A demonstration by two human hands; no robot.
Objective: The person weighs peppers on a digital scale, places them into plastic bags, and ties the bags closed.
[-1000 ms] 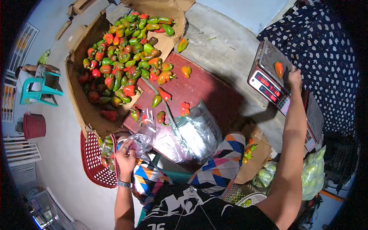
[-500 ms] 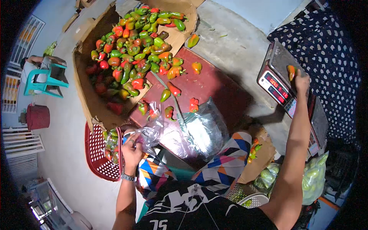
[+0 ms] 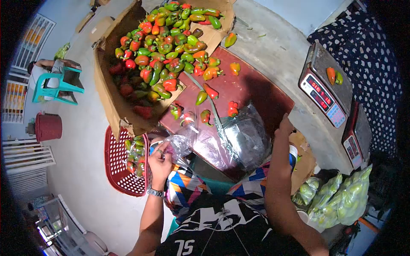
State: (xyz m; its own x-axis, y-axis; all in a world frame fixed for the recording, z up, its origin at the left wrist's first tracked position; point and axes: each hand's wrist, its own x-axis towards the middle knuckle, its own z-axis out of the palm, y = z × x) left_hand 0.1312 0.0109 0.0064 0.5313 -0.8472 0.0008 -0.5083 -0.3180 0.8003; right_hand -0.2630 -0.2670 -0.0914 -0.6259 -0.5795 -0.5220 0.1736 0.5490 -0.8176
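Note:
My left hand (image 3: 160, 166), wearing a watch, is closed on a clear plastic bag (image 3: 181, 144) beside the red perforated basket (image 3: 112, 166). Bagged peppers (image 3: 136, 157) lie inside that basket. My right hand (image 3: 285, 124) is over the right edge of the red board (image 3: 252, 85); its fingers are dark and hard to make out. Two peppers (image 3: 335, 76), one orange-red and one green, rest on the scale (image 3: 326, 102), whose red display is lit. Loose peppers and a stack of clear plastic bags (image 3: 245, 136) lie on the board.
A large cardboard box (image 3: 104, 81) full of red and green peppers is at the upper left. A second scale (image 3: 356, 136) and bags of green produce (image 3: 348, 198) are at the right. A teal chair (image 3: 64, 85) with a person and a maroon bucket (image 3: 48, 126) are at the far left.
My right hand has left the scale and moved left to the board's edge. Two peppers now show on the scale, and its display reads differently. My left hand still holds the bag.

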